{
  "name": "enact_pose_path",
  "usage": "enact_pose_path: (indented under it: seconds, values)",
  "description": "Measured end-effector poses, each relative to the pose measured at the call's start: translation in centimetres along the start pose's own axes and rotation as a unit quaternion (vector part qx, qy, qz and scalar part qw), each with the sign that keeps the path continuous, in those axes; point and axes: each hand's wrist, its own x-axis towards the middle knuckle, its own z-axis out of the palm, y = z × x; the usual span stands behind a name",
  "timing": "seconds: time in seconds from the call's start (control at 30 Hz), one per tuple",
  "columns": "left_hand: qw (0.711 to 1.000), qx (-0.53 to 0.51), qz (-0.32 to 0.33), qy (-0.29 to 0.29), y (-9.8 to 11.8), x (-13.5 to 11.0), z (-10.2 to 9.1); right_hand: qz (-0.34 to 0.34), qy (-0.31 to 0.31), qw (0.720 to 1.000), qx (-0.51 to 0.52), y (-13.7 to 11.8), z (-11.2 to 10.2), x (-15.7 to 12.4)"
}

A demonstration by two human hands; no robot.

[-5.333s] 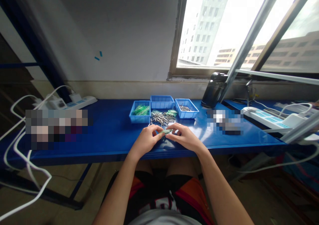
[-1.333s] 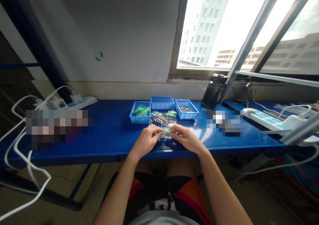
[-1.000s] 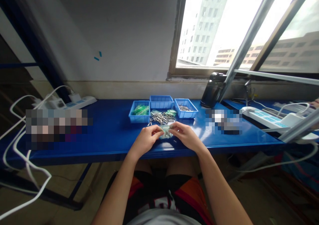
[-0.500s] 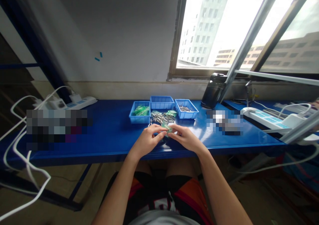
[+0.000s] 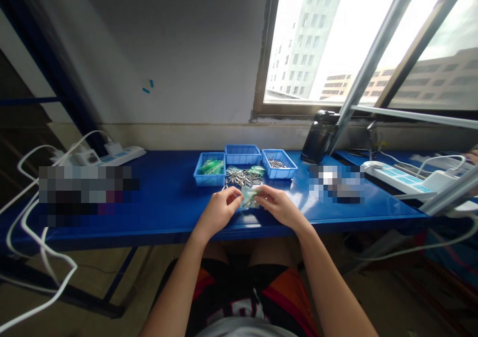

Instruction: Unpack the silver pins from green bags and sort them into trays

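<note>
Both your hands are on the small greenish bag, held just above the bench near its front edge, w/ the pile of metal pins right behind it. Your left hand pinches the bag's left edge btwn thumb & fingertips. Your right hand is clamped on the right edge the same way.

Vs half a sec ago: the bag was a narrow tilted sliver btwn your fingertips. Now it shows wider & flatter, facing you, a bit lower. The hands themselves have barely shifted, wrists approx in the same spot.

My read: you're still working the bag itself, turning or spreading it, grip not released on either side. Whether anything's inside is too small to tell.

Nothing else has moved: left bin w/ green bags, middle bin, right bin w/ more metal parts, all behind the pile. Black container by the window, power strip off to the right
</note>
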Motion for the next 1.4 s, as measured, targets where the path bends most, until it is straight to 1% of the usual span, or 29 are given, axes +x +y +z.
enact_pose_path:
  seconds: [0.13, 0.33, 0.4, 0.53, 0.6, 0.8, 0.9, 1.07, 1.23, 1.4]
  values:
    - [1.0, 0.001, 0.001, -0.003, 0.1, -0.1, 0.0, 0.002, 0.017, 1.0, 0.013, 0.2, 0.1, 0.1]
    - [1.0, -0.001, 0.001, -0.005, -0.1, -0.1, 0.0, -0.036, 0.043, 0.998, -0.026, -0.1, -0.1, 0.2]
    - [1.0, -0.004, -0.001, -0.005, -0.2, 0.0, 0.0, -0.033, 0.048, 0.998, -0.036, -0.1, -0.1, 0.2]
    - [1.0, -0.009, 0.004, -0.017, -0.2, -0.1, 0.0, -0.006, 0.011, 1.0, -0.016, -0.2, 0.0, -0.1]
    - [1.0, -0.02, 0.007, -0.018, -0.2, -0.1, 0.0, -0.004, -0.003, 1.0, 0.004, -0.4, 0.0, -0.2]
    - [0.999, -0.036, 0.013, 0.014, -0.3, 0.1, 0.0, -0.006, -0.01, 0.999, 0.037, -0.9, -0.2, -0.2]
    - [0.999, -0.035, 0.006, 0.013, -0.2, 0.1, -0.1, -0.011, -0.018, 0.998, 0.055, -1.0, -0.4, -0.2]
    - [0.999, -0.037, 0.006, -0.011, -0.1, 0.0, -0.1, -0.011, -0.011, 0.999, 0.044, -1.1, -0.4, -0.2]
    - [1.0, -0.01, 0.008, -0.003, -0.3, 0.0, 0.1, -0.015, -0.006, 1.0, 0.019, -0.8, 0.0, -0.1]
    - [1.0, -0.024, -0.005, 0.011, -0.7, 0.3, 0.3, -0.017, -0.004, 1.0, 0.013, -0.3, 0.1, 0.0]
